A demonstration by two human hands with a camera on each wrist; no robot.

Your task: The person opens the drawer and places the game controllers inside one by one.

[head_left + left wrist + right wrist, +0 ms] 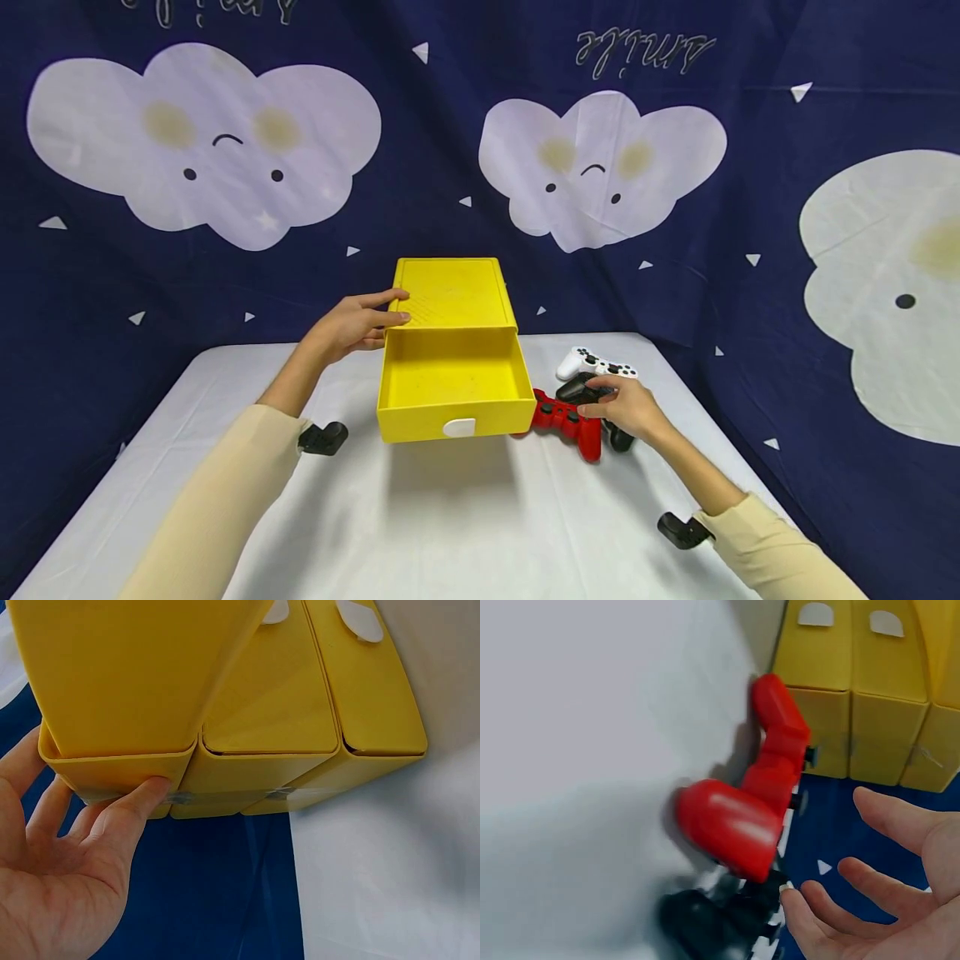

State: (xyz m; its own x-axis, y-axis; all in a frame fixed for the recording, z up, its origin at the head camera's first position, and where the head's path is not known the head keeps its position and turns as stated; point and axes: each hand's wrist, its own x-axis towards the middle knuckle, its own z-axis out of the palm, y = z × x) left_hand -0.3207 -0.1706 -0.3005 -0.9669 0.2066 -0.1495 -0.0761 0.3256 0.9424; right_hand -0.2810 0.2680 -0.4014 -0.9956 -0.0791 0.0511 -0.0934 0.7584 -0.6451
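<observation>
A yellow drawer unit stands on the table with its top drawer pulled out, its yellow inside showing. My left hand rests at the unit's upper left edge, fingers extended over the top. In the left wrist view, a digit of that hand lies straight against the unit's side. To the right of the unit lie a red game controller, a black one and a white one. Over the red and black controllers hovers my right hand, fingers spread and holding nothing; whether a fingertip touches the black controller is unclear.
Two more drawers with white tabs sit under the open one, both pushed in. White cloth covers the table. Behind it hangs a dark blue curtain printed with clouds.
</observation>
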